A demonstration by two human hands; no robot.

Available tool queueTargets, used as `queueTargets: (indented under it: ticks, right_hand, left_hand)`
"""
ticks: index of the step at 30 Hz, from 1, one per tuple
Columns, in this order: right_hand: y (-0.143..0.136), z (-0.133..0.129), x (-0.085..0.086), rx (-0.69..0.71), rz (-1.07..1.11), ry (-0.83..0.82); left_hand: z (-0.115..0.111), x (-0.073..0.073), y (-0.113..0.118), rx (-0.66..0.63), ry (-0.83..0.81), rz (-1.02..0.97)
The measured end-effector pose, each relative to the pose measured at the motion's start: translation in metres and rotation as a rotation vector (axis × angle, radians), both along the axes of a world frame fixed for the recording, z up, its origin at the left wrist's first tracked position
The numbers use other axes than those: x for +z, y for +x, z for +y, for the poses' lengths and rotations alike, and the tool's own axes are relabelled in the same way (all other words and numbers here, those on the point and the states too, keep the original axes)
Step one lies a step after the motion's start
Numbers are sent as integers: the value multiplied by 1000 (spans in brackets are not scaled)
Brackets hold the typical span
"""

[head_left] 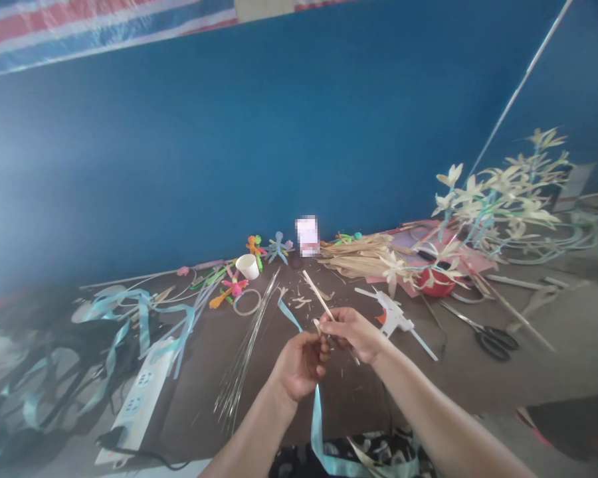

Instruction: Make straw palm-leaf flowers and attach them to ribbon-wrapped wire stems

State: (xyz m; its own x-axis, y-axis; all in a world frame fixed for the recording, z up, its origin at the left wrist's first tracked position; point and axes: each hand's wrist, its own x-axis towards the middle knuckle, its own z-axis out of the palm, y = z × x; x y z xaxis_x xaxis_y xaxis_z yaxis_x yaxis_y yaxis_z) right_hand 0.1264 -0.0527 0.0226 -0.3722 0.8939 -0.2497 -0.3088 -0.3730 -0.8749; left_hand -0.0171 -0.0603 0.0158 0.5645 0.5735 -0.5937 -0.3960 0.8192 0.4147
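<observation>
Over the table's front half, my two hands meet. My right hand is closed on a thin white stick, which slants up and away to the left. My left hand pinches a small pale petal-like piece right beside the right fingertips; the fingers partly hide it. A light blue ribbon passes behind or through my left hand and hangs over the table edge onto my lap. Whether the left fingers also grip the ribbon is hidden.
Left of my hands lie thin metal wires and a power strip. A paper cup stands farther back. To the right are a white glue gun, scissors, dried husks and pale artificial flowers.
</observation>
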Motion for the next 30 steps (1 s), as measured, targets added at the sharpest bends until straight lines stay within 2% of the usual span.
queueTargets:
  ticks: [2,7,10,12,17,24,30]
  right_hand:
    - [-1,0,-2,-70,22,-15]
    - [-7,-2,-6,-222,59,-49]
    - [-11,-3,-8,-243,19,-70]
    - [-13,-4,-8,-245,5,-75]
    - [-10,-8,-6,-242,-47,-15]
    - [-7,-9,-1,-223,-388,281]
    - [2,-5,-1,28,-623,384]
  left_hand:
    - [-2,-1,0,36,108,115]
    - [-9,0,3,230,629,475]
    - [-9,0,6,254,780,594]
    - [-8,-1,7,272,805,624]
    - [-7,-5,6,308,734,637]
    - [-8,-3,3,237,746,657]
    - [0,7,-5,163,635,545]
